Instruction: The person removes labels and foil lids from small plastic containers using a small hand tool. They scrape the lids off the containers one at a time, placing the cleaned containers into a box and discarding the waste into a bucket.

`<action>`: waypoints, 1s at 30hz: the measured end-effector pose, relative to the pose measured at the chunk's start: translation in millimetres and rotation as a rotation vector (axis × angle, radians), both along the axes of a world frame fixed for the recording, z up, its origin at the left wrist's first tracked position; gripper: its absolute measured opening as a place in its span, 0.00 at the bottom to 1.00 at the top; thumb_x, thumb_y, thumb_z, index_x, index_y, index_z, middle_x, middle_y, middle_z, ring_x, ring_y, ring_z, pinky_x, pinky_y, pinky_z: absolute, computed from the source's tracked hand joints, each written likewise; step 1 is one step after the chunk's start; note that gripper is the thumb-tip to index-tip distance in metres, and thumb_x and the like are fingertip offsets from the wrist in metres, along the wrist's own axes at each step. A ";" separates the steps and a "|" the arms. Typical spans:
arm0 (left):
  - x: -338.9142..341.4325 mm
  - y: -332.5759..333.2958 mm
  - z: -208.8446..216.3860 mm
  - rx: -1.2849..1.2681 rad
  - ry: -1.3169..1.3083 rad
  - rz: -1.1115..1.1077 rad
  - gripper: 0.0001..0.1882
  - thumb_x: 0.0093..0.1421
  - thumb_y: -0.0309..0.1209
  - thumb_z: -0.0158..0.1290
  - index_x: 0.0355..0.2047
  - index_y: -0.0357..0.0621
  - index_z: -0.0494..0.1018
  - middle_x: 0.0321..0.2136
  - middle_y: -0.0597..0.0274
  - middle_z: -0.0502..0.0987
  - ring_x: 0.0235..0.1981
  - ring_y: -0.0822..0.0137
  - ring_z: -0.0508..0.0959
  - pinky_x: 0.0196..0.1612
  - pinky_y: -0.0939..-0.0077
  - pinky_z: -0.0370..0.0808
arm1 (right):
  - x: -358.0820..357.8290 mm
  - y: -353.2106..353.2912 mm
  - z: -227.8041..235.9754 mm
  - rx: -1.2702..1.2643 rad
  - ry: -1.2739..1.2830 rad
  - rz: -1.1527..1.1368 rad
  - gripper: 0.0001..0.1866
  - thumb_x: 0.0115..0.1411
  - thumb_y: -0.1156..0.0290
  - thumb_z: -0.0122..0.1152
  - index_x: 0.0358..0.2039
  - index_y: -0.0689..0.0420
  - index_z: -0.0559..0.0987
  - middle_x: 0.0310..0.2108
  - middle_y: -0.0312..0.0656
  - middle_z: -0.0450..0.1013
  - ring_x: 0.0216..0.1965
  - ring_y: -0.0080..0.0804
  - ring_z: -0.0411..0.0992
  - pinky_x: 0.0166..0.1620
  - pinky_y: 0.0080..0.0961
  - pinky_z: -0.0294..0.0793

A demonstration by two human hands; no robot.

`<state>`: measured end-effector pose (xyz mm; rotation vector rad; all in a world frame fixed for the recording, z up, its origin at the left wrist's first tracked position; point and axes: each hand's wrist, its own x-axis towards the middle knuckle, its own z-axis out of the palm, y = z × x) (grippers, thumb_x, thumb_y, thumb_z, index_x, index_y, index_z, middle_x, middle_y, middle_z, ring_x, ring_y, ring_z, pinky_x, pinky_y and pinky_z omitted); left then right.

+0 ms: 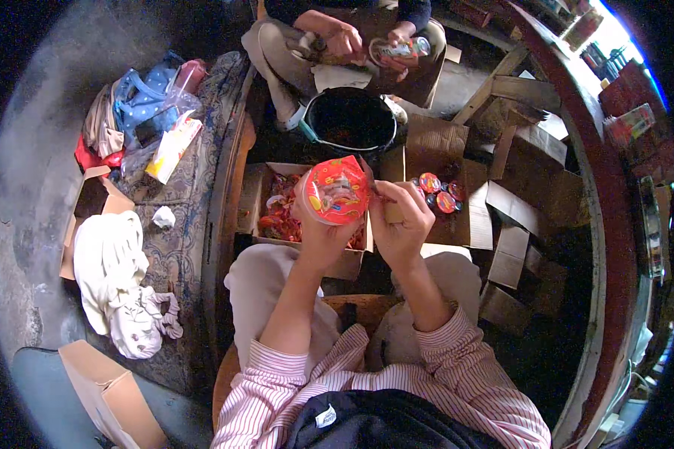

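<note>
My left hand [323, 238] is wrapped round a round tub with a red printed top [338, 191], held up in front of me with the top facing me. At the tub's right edge my right hand [401, 221] is closed in a pinch, thumb and fingertips together. A thin dark piece shows by those fingertips, too small to name. Below the tub stands a cardboard box [253, 200] with crumpled red wrappers [278, 224] inside. To the right, several round red-topped tubs [445, 202] lie in another cardboard box [478, 213].
Beyond my hands stands a black bucket [323, 141]. Across from me a seated person's hands [343, 43] hold a printed can [403, 49]. A patterned bench [176, 247] on the left bears cloths and bags. Cardboard flaps [511, 251] and a dark red ledge [603, 247] lie right.
</note>
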<state>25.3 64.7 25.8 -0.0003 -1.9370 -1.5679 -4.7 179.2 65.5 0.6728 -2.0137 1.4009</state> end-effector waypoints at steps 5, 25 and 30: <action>-3.5 -6.5 -10.8 -0.072 -0.007 -0.020 0.37 0.40 0.33 0.62 0.49 0.38 0.58 0.45 0.53 0.62 0.48 0.58 0.63 0.53 0.65 0.58 | 0.0 -1.0 -1.1 -0.005 0.013 -0.013 0.11 0.43 0.83 0.60 0.30 0.60 0.76 0.25 0.43 0.72 0.25 0.31 0.72 0.28 0.21 0.72; -0.4 -13.2 0.0 0.035 -0.041 -0.329 0.38 0.34 0.34 0.64 0.46 0.40 0.60 0.43 0.58 0.66 0.45 0.62 0.67 0.50 0.68 0.62 | -12.2 12.7 2.3 0.079 0.000 0.088 0.13 0.41 0.86 0.57 0.30 0.61 0.77 0.28 0.46 0.74 0.29 0.36 0.74 0.32 0.24 0.73; -1.1 -12.3 7.5 0.028 -0.059 -0.287 0.35 0.36 0.30 0.63 0.46 0.40 0.61 0.42 0.59 0.65 0.45 0.66 0.67 0.50 0.72 0.64 | -11.0 9.5 0.9 0.045 -0.023 0.098 0.12 0.41 0.86 0.57 0.30 0.62 0.77 0.28 0.46 0.74 0.30 0.36 0.74 0.33 0.23 0.73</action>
